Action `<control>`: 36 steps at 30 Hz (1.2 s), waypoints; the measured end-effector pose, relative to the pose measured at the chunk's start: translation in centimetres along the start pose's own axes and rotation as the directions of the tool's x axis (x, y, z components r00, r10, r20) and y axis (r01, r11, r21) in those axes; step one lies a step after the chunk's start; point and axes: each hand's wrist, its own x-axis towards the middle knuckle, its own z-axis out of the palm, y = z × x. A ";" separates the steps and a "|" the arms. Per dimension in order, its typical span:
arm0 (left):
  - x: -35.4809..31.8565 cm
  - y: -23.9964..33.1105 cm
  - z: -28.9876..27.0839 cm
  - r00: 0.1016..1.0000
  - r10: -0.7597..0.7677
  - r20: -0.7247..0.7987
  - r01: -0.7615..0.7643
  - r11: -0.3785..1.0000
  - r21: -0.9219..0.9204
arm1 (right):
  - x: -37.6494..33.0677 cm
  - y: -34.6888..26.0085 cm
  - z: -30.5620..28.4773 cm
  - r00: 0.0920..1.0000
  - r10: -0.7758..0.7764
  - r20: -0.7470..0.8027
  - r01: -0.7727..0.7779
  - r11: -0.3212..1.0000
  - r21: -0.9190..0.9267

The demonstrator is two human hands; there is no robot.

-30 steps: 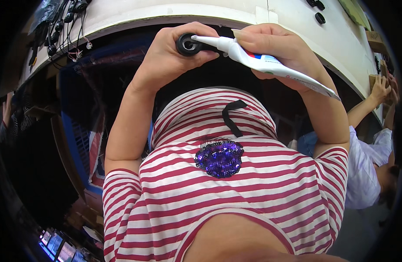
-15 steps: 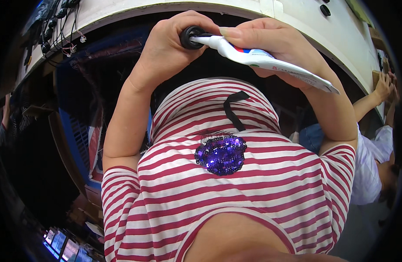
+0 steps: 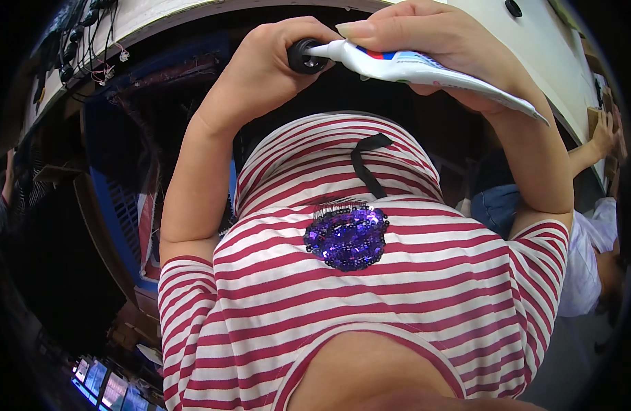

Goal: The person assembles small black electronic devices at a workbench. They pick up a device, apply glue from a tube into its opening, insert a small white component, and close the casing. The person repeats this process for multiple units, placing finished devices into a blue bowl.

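Observation:
In my left hand (image 3: pixel 264 72) is a small black cylindrical part (image 3: pixel 303 61) with a round hollow end, turned to the right. The fingers are wrapped round it, so most of its body is hidden. My right hand (image 3: pixel 452 51) grips a white squeeze tube (image 3: pixel 425 68) with blue and red markings, its flat tail slanting down to the right. The tube's narrow white nozzle (image 3: pixel 322 51) reaches to the opening of the black part. Whether its tip touches the inside I cannot tell.
A white table (image 3: pixel 541 65) curves along the top and right. Black parts with thin cables (image 3: pixel 79 51) lie at its left end, and a small black piece (image 3: pixel 513 8) at the upper right. Another person's hand (image 3: pixel 604 133) works at the right edge. A blue crate (image 3: pixel 117 198) stands below left.
My right hand has risen slightly and shifted right, and the tube now lies at a flatter slant. The black part's opening has turned a little within my left hand.

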 end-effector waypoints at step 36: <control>0.3 -0.9 -1.4 0.996 -0.085 0.006 0.059 0.640 -0.766 | 10.2 0.7 -16.3 0.673 -0.440 -0.594 0.134 0.863 -0.488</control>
